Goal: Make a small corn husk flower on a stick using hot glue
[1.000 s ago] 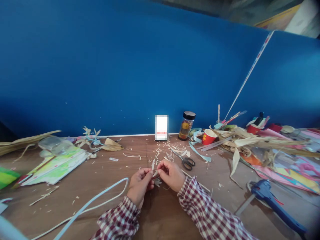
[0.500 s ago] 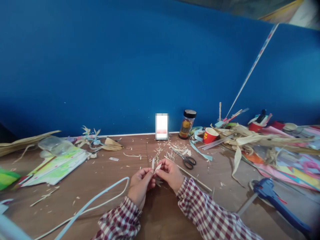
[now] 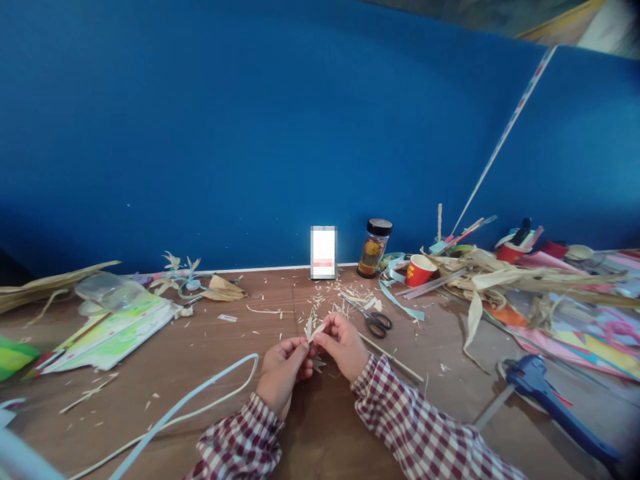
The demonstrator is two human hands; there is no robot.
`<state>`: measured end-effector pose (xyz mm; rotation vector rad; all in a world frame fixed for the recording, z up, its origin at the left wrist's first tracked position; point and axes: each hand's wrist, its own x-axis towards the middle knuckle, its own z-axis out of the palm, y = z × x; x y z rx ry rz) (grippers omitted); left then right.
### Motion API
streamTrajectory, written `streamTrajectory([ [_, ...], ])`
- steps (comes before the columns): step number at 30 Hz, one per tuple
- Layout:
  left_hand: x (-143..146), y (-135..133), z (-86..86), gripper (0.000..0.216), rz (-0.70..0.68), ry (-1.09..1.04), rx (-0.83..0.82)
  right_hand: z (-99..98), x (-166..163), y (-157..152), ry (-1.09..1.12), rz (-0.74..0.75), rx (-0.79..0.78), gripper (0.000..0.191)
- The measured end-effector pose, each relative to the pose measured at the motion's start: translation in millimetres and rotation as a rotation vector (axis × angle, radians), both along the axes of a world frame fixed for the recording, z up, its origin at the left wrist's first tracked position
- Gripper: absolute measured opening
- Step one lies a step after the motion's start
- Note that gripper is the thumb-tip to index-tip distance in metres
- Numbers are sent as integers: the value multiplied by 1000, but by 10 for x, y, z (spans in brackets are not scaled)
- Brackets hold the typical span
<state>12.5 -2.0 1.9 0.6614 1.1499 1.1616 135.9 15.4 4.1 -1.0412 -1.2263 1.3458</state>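
Note:
Close together above the table, both hands pinch a small pale bundle of husk strips (image 3: 313, 332) with pointed, petal-like ends. My left hand (image 3: 283, 373) grips its lower part between thumb and fingers. From the other side, the thumb and forefinger of my right hand (image 3: 343, 343) hold a strip of it. Beneath the fingers, more pale pointed pieces (image 3: 319, 365) show in part; whether they belong to the bundle I cannot tell. Black-handled scissors (image 3: 379, 324) lie just beyond my right hand, among pale scraps. A thin stick (image 3: 393, 358) lies beside that hand.
A blue glue gun (image 3: 545, 393) lies at right, below a heap of dried husks (image 3: 515, 279) and coloured paper. A lidded jar (image 3: 375, 250) and a red paper cup (image 3: 420, 271) stand at the back. A pale cable (image 3: 200, 387) loops near my left arm.
My right fingertips have shifted slightly up and right. The husk strips between the hands now lean further right and look more spread; my left hand has barely moved.

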Motion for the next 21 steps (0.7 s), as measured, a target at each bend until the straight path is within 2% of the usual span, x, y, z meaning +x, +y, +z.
streamTrajectory([
  [7, 5, 3, -24, 25, -24, 36, 26, 37, -1, -22, -172, -65, 90, 18],
  [21, -9, -1, -46, 24, -52, 48, 33, 9, -13, -16, -240, -111, 130, 19],
])
